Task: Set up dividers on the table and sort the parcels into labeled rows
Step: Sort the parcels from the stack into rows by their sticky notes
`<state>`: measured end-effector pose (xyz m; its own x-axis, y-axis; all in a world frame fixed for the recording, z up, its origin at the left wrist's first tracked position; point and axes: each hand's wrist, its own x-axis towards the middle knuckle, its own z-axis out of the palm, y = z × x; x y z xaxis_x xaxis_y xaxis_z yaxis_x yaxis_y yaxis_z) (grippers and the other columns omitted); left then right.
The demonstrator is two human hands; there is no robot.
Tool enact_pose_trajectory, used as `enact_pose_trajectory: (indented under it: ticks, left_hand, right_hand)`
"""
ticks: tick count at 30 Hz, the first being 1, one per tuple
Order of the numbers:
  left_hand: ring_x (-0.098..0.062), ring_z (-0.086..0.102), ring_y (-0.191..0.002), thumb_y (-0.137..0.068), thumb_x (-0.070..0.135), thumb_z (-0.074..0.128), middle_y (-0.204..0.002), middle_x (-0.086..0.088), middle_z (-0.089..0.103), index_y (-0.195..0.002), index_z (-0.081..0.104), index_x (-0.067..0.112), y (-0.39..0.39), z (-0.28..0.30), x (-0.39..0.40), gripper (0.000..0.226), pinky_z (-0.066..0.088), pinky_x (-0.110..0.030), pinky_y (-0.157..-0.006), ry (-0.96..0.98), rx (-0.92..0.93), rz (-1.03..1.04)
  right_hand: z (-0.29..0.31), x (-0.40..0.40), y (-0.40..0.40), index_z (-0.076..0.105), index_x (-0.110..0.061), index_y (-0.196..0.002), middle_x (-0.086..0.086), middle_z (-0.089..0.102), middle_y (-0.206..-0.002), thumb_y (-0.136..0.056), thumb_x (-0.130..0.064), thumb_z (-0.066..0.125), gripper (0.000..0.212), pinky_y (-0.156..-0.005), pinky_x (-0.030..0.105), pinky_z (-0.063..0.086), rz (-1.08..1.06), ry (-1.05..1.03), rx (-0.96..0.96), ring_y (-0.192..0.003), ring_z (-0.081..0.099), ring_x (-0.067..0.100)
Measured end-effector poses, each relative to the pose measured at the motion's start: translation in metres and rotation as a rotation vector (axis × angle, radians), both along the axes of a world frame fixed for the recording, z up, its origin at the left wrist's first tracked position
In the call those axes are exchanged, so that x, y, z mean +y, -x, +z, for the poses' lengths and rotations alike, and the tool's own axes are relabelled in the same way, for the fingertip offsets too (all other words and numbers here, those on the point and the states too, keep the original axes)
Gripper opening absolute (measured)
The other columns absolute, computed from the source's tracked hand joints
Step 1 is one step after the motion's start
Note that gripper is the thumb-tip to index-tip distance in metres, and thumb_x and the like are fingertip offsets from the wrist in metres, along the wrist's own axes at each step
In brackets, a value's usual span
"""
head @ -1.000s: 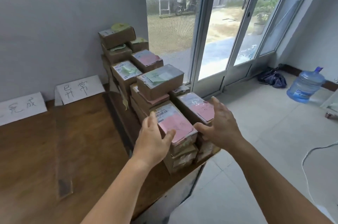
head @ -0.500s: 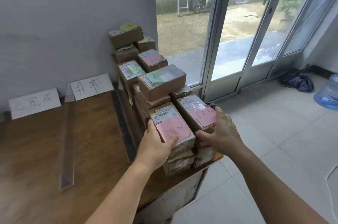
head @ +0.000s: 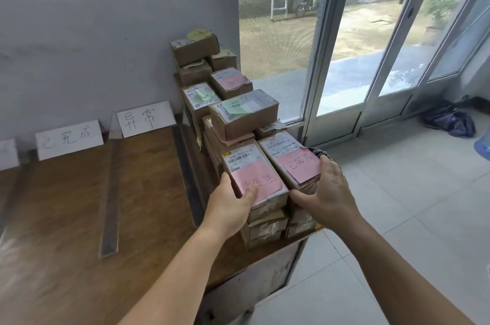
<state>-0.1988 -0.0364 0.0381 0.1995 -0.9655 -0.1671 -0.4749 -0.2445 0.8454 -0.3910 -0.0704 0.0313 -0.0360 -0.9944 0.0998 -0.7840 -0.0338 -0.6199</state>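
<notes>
Several cardboard parcels with pink or green notes are stacked along the right edge of the brown table (head: 66, 218). My left hand (head: 230, 208) grips the near-left top parcel (head: 254, 173), thumb lying on its pink note. My right hand (head: 326, 192) holds the near-right top parcel (head: 289, 157) at its near right corner, thumb at the front and fingers along its right side. Two dark divider strips lie lengthwise on the table, one (head: 110, 197) in the middle and one (head: 187, 173) beside the stack. White row labels (head: 144, 119) (head: 69, 139) lean against the wall.
A grey wall runs behind the table. Glass doors (head: 344, 59) stand to the right over a tiled floor (head: 397, 218). A dark bag (head: 450, 120) lies by the door, with part of a blue water jug (head: 484, 145) at the frame edge. The table's front right corner drops off below the stack.
Both hands have closed in on the two near top parcels: the left thumb now lies on the pink note and the right hand wraps the other parcel's corner. The view has swung right.
</notes>
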Motion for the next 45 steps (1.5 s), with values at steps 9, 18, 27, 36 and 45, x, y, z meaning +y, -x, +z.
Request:
enact_pose_trajectory:
  ticks: [9, 18, 27, 36, 45]
  left_hand:
    - [-0.014, 0.04, -0.132, -0.085, 0.054, 0.056, -0.14, 0.012, 0.047, -0.149, 0.024, 0.028, -0.015, 0.001, 0.014, 0.076, 0.038, -0.026, -0.097, 0.104, 0.081, 0.027]
    - [-0.008, 0.045, -0.126, -0.077, 0.059, 0.059, -0.138, 0.014, 0.049, -0.151, 0.016, 0.034, -0.061, 0.013, 0.043, 0.089, 0.043, -0.026, -0.1, 0.131, 0.214, -0.024]
    - [-0.019, 0.039, -0.134, -0.072, 0.059, 0.065, -0.148, 0.006, 0.038, -0.149, 0.005, 0.045, -0.154, 0.032, 0.098, 0.099, 0.039, -0.048, -0.108, 0.133, 0.228, -0.073]
    - [-0.014, 0.06, -0.105, -0.069, 0.052, 0.067, -0.128, 0.004, 0.057, -0.133, 0.029, 0.042, -0.256, 0.034, 0.15, 0.075, 0.058, -0.027, -0.074, 0.199, 0.3, 0.081]
    - [-0.02, 0.053, -0.119, -0.072, 0.043, 0.069, -0.132, 0.0, 0.053, -0.139, 0.029, 0.045, -0.346, 0.038, 0.19, 0.079, 0.052, -0.047, -0.093, 0.224, 0.376, 0.234]
  right_hand:
    - [0.011, 0.012, -0.008, 0.021, -0.01, -0.147, 0.007, 0.033, -0.146, -0.066, -0.043, 0.079, 0.104, -0.111, 0.041, 0.028, 0.011, 0.119, -0.022, -0.134, 0.027, 0.024]
    - [0.012, 0.041, -0.054, 0.023, -0.016, -0.146, 0.004, 0.035, -0.142, -0.064, -0.045, 0.079, 0.104, -0.108, 0.041, 0.03, 0.008, 0.183, -0.071, -0.129, 0.03, 0.021]
    - [0.023, 0.091, -0.144, 0.016, -0.02, -0.148, 0.005, 0.032, -0.145, -0.066, -0.05, 0.078, 0.106, -0.108, 0.041, 0.028, 0.004, 0.23, -0.115, -0.135, 0.026, 0.023]
    - [0.032, 0.133, -0.254, 0.021, -0.028, -0.145, 0.003, 0.032, -0.138, -0.07, -0.043, 0.077, 0.095, -0.101, 0.032, 0.03, 0.074, 0.231, -0.164, -0.129, 0.029, 0.023]
    - [0.031, 0.153, -0.354, 0.026, -0.033, -0.141, 0.0, 0.032, -0.133, -0.071, -0.045, 0.075, 0.086, -0.087, 0.027, 0.029, 0.181, 0.251, -0.194, -0.123, 0.029, 0.02]
